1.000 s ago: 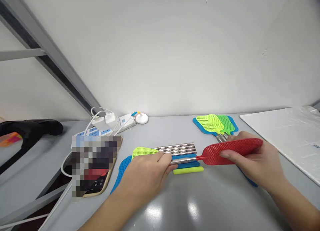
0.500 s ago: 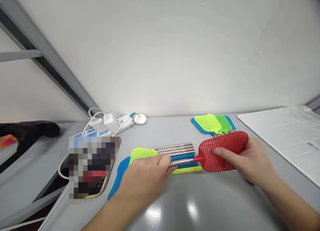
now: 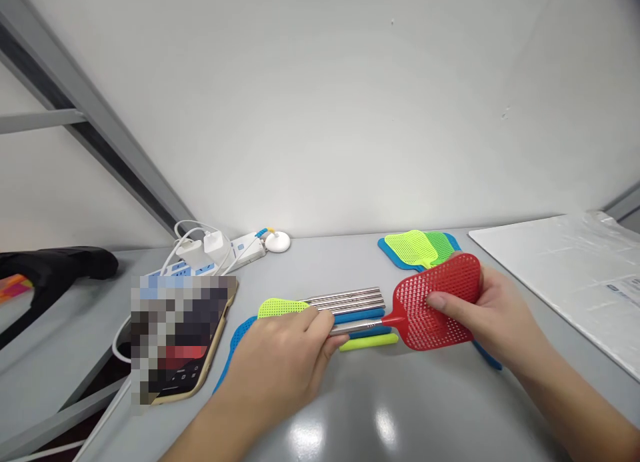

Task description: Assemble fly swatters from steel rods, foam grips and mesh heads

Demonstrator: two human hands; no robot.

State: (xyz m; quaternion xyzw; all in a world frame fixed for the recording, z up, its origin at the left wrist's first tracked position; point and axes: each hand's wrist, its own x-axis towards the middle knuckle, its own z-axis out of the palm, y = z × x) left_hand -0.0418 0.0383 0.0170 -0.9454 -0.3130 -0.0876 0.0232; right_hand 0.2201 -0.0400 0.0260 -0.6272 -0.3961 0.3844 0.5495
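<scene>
Over the glossy grey tabletop (image 3: 440,415), a red perforated plastic fly swatter (image 3: 413,302) is held raised between two hands, its silver metal rod (image 3: 359,326) pointing left and its paddle right. The left hand (image 3: 285,352) has its fingers clamped around the rod and covers whatever lies beyond it on that side. The right hand (image 3: 497,319) pinches the paddle: the thumb presses flat on the mesh, while the other fingers are behind it, mostly out of sight.

The step in hand appears to be two-handed handling of this one swatter, perhaps setting or checking its rod; which of these, the view cannot settle. The next move would call for a firm left grip on the slim rod and a light right one, since the thin mesh probably bends easily, with rod and paddle kept in line.

Just beyond the left hand lie a yellow-green perforated paddle (image 3: 280,307), a blue perforated paddle (image 3: 235,345), a row of silver metal rods (image 3: 347,300) and a yellow-green tubular handle (image 3: 370,343). Behind the red paddle, near the wall, rests an overlapping stack of blue, yellow-green and green paddles (image 3: 413,247).
</scene>
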